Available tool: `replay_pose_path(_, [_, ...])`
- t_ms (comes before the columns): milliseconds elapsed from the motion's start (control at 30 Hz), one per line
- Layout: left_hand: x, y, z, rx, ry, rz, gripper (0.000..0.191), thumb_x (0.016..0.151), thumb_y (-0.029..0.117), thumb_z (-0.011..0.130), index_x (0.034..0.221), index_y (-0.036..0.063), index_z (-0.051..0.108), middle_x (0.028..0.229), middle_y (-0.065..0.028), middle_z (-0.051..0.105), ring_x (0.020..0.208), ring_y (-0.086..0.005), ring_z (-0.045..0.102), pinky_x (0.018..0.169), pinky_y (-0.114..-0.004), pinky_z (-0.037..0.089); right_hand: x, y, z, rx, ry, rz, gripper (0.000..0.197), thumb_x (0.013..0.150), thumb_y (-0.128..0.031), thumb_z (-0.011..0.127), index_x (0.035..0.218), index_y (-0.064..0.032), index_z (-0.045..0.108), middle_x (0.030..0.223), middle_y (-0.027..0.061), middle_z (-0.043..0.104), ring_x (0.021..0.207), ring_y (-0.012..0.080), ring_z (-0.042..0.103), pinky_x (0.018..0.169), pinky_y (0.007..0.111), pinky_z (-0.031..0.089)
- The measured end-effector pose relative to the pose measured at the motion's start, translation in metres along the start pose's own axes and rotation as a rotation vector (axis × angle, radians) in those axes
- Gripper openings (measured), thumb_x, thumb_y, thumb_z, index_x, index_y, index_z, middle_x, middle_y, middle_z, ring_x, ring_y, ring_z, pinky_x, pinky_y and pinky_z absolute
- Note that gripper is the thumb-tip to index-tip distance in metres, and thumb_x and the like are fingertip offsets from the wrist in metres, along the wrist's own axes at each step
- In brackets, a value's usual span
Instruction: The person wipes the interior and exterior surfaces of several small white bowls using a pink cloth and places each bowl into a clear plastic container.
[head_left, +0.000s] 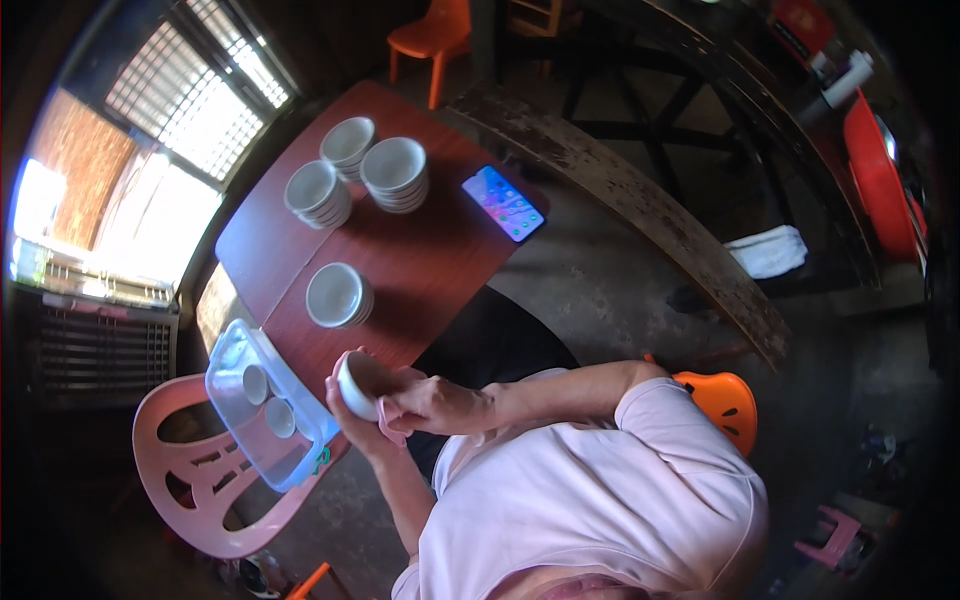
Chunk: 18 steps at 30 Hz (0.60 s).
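My left hand (351, 421) cups a small white bowl (355, 391) from below, its opening tilted toward my right hand. A pink cloth (391, 421) is gripped in my right hand (442, 406), its fingers at the bowl's rim and partly hiding the inside. Just beyond on the red-brown wooden table (409, 296) stands a short stack of white bowls (337, 296). Farther back, three more bowl stacks stand close together: a left one (315, 191), a rear one (349, 144) and a right one (394, 169).
A clear plastic box (247, 442) holding small white bowls (280, 417) rests on a pink plastic chair (169, 510) at my left. A lit smartphone (504, 202) lies near the table's right edge. Past it runs a worn wooden bench (622, 187). An orange chair (431, 37) stands behind the table.
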<state>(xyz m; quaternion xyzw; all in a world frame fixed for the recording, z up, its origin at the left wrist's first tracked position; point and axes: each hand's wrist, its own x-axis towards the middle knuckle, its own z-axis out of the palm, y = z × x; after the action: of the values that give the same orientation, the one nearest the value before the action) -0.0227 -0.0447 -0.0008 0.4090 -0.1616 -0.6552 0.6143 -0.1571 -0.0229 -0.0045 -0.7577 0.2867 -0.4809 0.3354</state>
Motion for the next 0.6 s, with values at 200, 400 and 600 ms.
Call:
replay_pose_path(200, [0.017,-0.016,-0.006,1.144,-0.283,1.146,0.035,0.092,0.023,0.051,0.115,-0.0038,0.053,0.115,-0.0178,0.059,0.101,-0.0300,0.061,0.089,-0.037,0.048,0.022,-0.018,-0.012,0.443,0.108,0.704,0.025,0.090,-0.021,0.061,0.101,0.0014,0.058,0.083,0.0066,0.063,0.079,0.0055,0.057,0.068,0.024,0.049])
replay_pose_path(400, [0.008,-0.002,0.004,-0.156,-0.051,-0.207,0.041,0.093,0.035,0.045,0.112,0.0013,0.058,0.103,-0.0130,0.065,0.087,-0.0217,0.062,0.081,-0.032,0.051,-0.008,0.009,0.011,-0.094,0.102,0.029,0.028,0.086,-0.012,0.063,0.113,-0.0066,0.057,0.093,0.0146,0.065,0.084,0.0301,0.066,0.073,0.038,0.052])
replay_pose_path(600, [0.006,-0.011,-0.016,0.867,-0.178,0.625,0.042,0.087,0.031,0.059,0.122,0.0079,0.057,0.141,-0.0131,0.036,0.131,-0.0267,0.035,0.107,-0.040,0.030,0.020,0.006,-0.007,1.112,0.283,0.778,0.020,0.091,-0.016,0.061,0.103,-0.0005,0.061,0.093,0.0048,0.064,0.083,0.0078,0.061,0.074,0.022,0.050])
